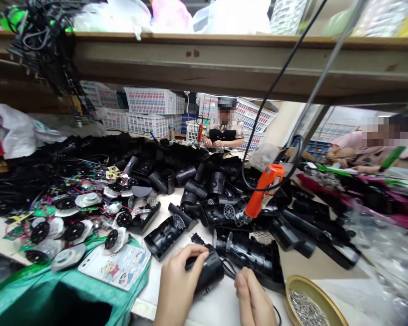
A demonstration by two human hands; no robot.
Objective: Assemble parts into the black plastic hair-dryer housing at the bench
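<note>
on a cluttered table (pixel 221 308), a black housing (pixel 207 271) is gripped by the left hand (pixel 178 285); a thin cable (pixel 229 269) is pinched by the right hand (pixel 255 299).

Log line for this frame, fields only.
left hand: grips black housing | right hand: pinches cord | screw dish at right | orange screwdriver hangs above

On the worktop (pixel 221 308), the housing (pixel 207 271) lies under the left hand (pixel 178 283), the right hand (pixel 255 299) just right of it, the screw dish (pixel 313 303) further right, the hanging screwdriver (pixel 263 190) behind them, and the fan motors (pixel 75 226) at the left.
</note>
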